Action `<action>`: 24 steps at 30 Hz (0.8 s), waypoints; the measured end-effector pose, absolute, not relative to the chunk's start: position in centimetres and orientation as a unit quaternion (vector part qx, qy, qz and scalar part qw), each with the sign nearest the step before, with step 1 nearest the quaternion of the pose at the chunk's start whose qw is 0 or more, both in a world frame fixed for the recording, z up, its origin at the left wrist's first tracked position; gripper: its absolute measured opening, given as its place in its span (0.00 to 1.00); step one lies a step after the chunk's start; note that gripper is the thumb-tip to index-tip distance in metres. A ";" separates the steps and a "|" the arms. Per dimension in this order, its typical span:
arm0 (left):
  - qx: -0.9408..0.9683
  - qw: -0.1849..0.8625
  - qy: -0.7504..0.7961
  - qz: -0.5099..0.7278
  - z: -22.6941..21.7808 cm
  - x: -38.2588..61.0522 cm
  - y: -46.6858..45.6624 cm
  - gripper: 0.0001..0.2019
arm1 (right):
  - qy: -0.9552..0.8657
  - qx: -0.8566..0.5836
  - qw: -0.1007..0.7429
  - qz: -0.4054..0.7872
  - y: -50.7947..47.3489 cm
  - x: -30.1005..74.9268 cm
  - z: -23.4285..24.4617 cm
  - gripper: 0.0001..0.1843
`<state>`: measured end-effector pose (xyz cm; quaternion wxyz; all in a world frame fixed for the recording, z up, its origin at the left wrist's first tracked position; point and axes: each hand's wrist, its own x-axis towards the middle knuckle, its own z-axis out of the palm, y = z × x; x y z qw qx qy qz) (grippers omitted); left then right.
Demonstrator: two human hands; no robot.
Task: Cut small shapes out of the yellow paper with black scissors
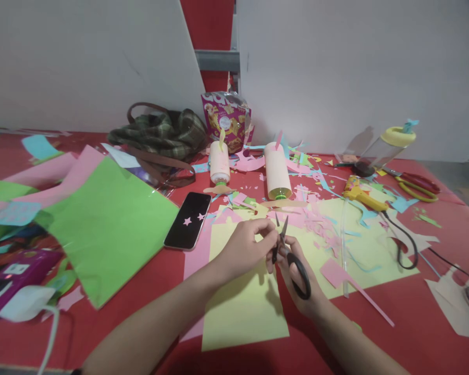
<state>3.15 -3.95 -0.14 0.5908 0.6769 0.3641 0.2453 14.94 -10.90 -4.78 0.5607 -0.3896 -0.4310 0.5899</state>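
Observation:
My right hand point(297, 273) is closed round the black handles of a small pair of scissors point(287, 255), whose blades point up and stand slightly apart. My left hand point(246, 245) is pinched just left of the blades; what it holds is too small to make out. Both hands hover over a yellow paper sheet point(242, 312) on the red table point(414, 333). A pink sheet point(195, 260) lies partly under the yellow one.
A black phone point(188, 220) with pink stars lies to the left, beside a large green sheet point(109, 224). Two paper-wrapped bottles point(220, 162) point(277, 171), a snack bag point(226, 119) and a plaid bag point(160, 135) sit behind. A yellow glue gun point(360, 195), red-yellow scissors point(414, 185) and scraps lie right.

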 end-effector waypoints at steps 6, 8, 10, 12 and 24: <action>0.715 0.538 0.381 0.234 0.7 3.0 -3.8 0.09 | -0.433 -0.388 0.552 0.598 -10.9 15.0 -4.7 0.18; 0.733 0.510 0.384 0.234 0.9 2.8 -3.6 0.09 | -0.435 -0.383 0.550 0.601 -10.9 15.0 -4.6 0.18; 0.748 0.494 0.379 0.229 0.9 2.6 -3.4 0.09 | -0.433 -0.380 0.549 0.606 -10.9 14.9 -4.6 0.18; 0.761 0.483 0.374 0.220 0.9 2.5 -3.2 0.09 | -0.430 -0.379 0.548 0.610 -10.9 14.9 -4.7 0.18; 0.795 0.456 0.361 0.172 1.9 1.7 -2.5 0.09 | -0.427 -0.359 0.536 0.634 -11.0 15.0 -5.3 0.17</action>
